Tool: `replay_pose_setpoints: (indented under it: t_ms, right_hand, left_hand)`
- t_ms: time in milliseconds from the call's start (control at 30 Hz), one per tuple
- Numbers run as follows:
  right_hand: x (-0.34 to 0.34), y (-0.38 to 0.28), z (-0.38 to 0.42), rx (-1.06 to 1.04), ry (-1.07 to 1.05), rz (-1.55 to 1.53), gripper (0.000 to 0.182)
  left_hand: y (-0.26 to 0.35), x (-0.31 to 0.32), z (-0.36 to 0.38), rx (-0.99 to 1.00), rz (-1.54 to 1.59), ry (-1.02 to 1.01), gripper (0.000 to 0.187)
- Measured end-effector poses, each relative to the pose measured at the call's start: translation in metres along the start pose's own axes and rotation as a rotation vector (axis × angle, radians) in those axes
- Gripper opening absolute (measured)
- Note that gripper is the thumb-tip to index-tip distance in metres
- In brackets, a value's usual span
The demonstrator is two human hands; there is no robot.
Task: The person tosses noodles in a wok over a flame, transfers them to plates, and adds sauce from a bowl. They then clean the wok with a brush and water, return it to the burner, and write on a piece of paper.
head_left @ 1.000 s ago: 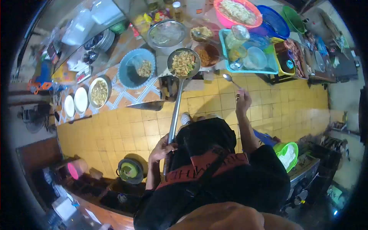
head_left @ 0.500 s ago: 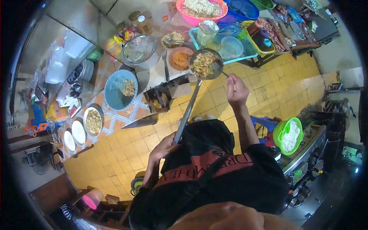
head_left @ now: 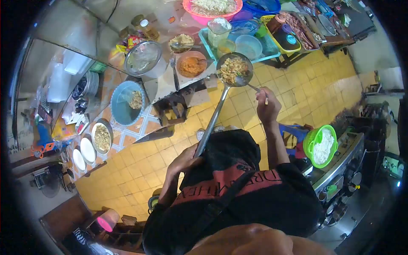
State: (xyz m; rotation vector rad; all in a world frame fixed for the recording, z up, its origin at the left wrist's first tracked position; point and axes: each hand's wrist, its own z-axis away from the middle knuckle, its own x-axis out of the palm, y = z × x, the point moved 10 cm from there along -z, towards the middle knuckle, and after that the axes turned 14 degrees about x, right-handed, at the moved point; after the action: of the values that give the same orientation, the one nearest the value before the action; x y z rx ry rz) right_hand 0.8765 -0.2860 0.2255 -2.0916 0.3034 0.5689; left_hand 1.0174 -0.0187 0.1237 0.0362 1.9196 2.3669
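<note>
My left hand (head_left: 183, 160) grips the long metal handle of a small pan (head_left: 234, 69), held out over the yellow tiled floor. The pan holds a mix of yellow and green chopped food. My right hand (head_left: 267, 106) holds a spoon (head_left: 248, 83) whose bowl rests at the pan's near rim. Just beyond the pan stands an orange bowl of sauce (head_left: 191, 64) on a low counter.
A blue basin (head_left: 125, 103), a steel bowl (head_left: 142, 57), a pink tub of noodles (head_left: 211, 7) and a teal tray of containers (head_left: 248, 42) crowd the counter. A green colander of rice (head_left: 321, 145) sits on the stove at right. Plates line the left counter.
The spoon has come from the air at right into the pan's rim. The pan has swung right, from over the steel bowl to in front of the teal tray.
</note>
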Motion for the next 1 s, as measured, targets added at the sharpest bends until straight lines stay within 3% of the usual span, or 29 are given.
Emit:
replay_pose_setpoints:
  t_ms: [167,267,300,400,667,833,967,1000]
  right_hand:
    - [0.008,0.009,0.004,0.009,-0.034,-0.037,0.008]
    - [0.012,0.051,0.006,0.417,-0.005,-0.282,0.019]
    - [0.013,0.056,0.006,0.422,-0.001,-0.283,0.019]
    - [0.02,0.104,0.02,0.717,0.105,-0.826,0.021]
    - [0.005,0.118,0.019,0.775,0.134,-0.994,0.02]
    - [-0.027,0.085,-0.01,0.713,0.14,-1.009,0.02]
    - [-0.059,0.05,-0.035,0.704,0.135,-1.073,0.019]
    - [-0.066,0.039,-0.042,0.708,0.146,-1.178,0.018]
  left_hand:
    - [-0.012,0.004,-0.009,0.044,-0.11,-0.012,0.058]
    - [-0.015,0.008,-0.012,0.006,-0.052,-0.035,0.054]
    - [-0.015,0.01,-0.013,-0.01,-0.004,-0.057,0.057]
    - [-0.021,0.014,-0.013,-0.02,0.062,-0.067,0.06]
    - [-0.028,0.014,-0.013,0.016,0.105,-0.068,0.062]
    - [-0.041,0.01,-0.007,-0.064,0.053,-0.107,0.065]
    - [-0.031,0.007,-0.004,0.014,0.006,-0.11,0.061]
    - [-0.034,0.005,-0.002,-0.077,-0.005,-0.108,0.061]
